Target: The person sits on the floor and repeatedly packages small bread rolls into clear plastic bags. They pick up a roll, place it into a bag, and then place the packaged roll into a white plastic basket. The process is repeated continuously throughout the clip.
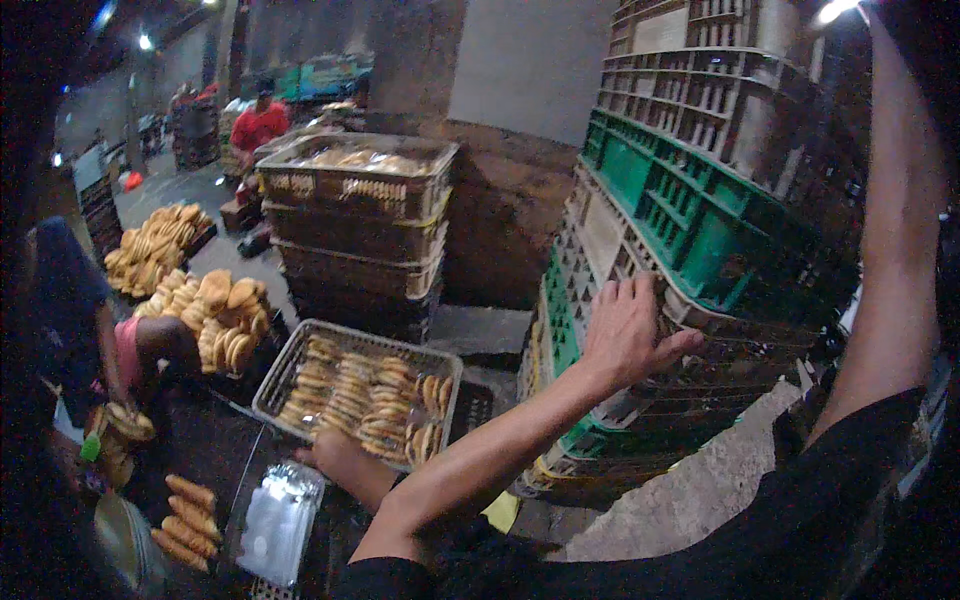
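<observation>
My left hand (pixel 628 330) is at the near corner of a tall stack of crates. Its fingers bend over the edge of a whitish plastic crate (pixel 603 225) just below a green crate (pixel 690 215), and its thumb stands apart to the right. My right arm (pixel 890 220) reaches up along the right side of the view; its hand is beyond the upper edge. Beyond my left forearm, a low crate (pixel 290 352) holds rows of bread rolls (pixel 360 395) in clear wrapping. Another bare arm (pixel 350 465), partly hidden by mine, reaches near this crate.
At left a person in dark clothes (pixel 70 300) handles bread. Behind are piles of loose rolls (pixel 220 310) and stacked brown crates (pixel 345 215). Long breads (pixel 188 520) and a stack of clear plastic bags (pixel 275 525) lie at lower left. A person in red (pixel 260 125) is farther back.
</observation>
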A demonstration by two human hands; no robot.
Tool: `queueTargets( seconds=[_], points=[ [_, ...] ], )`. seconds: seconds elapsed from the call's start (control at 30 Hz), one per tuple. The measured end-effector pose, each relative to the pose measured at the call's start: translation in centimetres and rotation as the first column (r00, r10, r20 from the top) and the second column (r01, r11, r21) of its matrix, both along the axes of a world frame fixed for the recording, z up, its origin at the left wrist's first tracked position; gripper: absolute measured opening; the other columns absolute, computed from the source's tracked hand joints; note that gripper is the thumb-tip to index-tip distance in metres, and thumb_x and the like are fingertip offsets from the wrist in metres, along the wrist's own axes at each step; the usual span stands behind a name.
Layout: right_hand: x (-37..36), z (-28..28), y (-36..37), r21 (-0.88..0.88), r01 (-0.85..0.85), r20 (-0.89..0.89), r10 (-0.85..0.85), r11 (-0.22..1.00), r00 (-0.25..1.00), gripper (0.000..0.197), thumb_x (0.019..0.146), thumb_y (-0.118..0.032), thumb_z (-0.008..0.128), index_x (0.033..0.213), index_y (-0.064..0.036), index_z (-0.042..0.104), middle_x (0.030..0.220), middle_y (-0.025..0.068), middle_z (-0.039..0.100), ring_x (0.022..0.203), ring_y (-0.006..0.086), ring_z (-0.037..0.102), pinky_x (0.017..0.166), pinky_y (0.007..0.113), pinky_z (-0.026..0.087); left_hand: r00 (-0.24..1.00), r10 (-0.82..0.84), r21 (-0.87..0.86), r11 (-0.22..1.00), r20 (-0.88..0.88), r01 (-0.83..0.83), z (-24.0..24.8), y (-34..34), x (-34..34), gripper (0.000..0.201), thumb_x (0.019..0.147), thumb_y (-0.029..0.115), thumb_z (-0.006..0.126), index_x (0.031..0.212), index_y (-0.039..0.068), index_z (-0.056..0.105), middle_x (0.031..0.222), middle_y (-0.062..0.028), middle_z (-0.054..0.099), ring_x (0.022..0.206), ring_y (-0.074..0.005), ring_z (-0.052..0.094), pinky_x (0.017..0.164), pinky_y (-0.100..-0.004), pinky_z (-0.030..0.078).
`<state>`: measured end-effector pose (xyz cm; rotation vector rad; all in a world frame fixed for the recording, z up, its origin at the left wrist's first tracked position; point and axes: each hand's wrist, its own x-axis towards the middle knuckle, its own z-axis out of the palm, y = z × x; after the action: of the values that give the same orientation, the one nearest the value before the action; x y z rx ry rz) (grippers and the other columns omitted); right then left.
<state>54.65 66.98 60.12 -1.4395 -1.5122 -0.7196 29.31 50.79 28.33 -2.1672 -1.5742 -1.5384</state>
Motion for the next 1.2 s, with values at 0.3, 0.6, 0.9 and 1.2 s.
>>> queueTargets(
  seconds=[0.3, 0.6, 0.9, 1.2],
  points=[
    [-0.4, -2.6, -4.6, 0.025, 0.025, 0.15, -0.028, 0.999, 0.988, 0.039, 0.088, -0.038, 0.057, 0.086, 0.0003, 0.054, 0.079, 0.0125, 0.057, 0.073, 0.0249, 0.058, 0.069, 0.034, 0.046, 0.88, -0.367, 0.059, 0.928, 0.302, 0.367, -5.4, -4.1, -4.5, 0.083, 0.076, 0.057, 0.065, 0.128, -0.004, 0.04, 0.116, -0.0236, 0.053, 0.105, -0.0366, 0.054, 0.092, -0.0431, 0.042],
    [-6.3, -6.9, -12.6, 0.125, -0.076, 0.187, 0.052, 0.989, 0.981, 0.039, 0.087, -0.039, 0.057, 0.083, -0.0006, 0.053, 0.076, 0.0127, 0.056, 0.07, 0.026, 0.057, 0.066, 0.035, 0.045, 0.679, -0.09, 0.078, 0.996, 0.729, 0.048, -12.0, -13.1, -23.2, 0.036, 0.087, 0.023, 0.065, 0.113, 0.0, 0.058, 0.093, -0.0097, 0.065, 0.086, -0.0144, 0.061, 0.074, -0.0278, 0.049],
    [-8.3, -15.9, -14.2, 0.06, -0.267, 0.191, 0.251, 0.962, 0.949, 0.039, 0.086, -0.04, 0.058, 0.08, -0.0014, 0.052, 0.073, 0.0128, 0.055, 0.067, 0.027, 0.057, 0.063, 0.036, 0.045, 0.661, 0.14, 0.115, 0.938, 0.737, -0.328, -16.7, -29.8, -34.2, 0.042, 0.094, 0.035, 0.051, 0.118, -0.001, 0.054, 0.104, -0.0129, 0.061, 0.1, -0.0204, 0.059, 0.086, -0.034, 0.048],
    [-16.1, -22.8, -12.3, 0.002, -0.619, 0.23, 0.602, 0.785, 0.765, 0.04, 0.085, -0.04, 0.058, 0.077, -0.0023, 0.051, 0.07, 0.013, 0.053, 0.064, 0.0281, 0.056, 0.061, 0.037, 0.044, 0.321, 0.808, -0.593, 0.584, 0.494, -0.554, -28.8, -45.7, -33.5, 0.034, 0.095, 0.031, 0.054, 0.109, 0.001, 0.061, 0.089, -0.003, 0.064, 0.074, -0.0093, 0.057, 0.067, -0.0229, 0.047]
  ],
)
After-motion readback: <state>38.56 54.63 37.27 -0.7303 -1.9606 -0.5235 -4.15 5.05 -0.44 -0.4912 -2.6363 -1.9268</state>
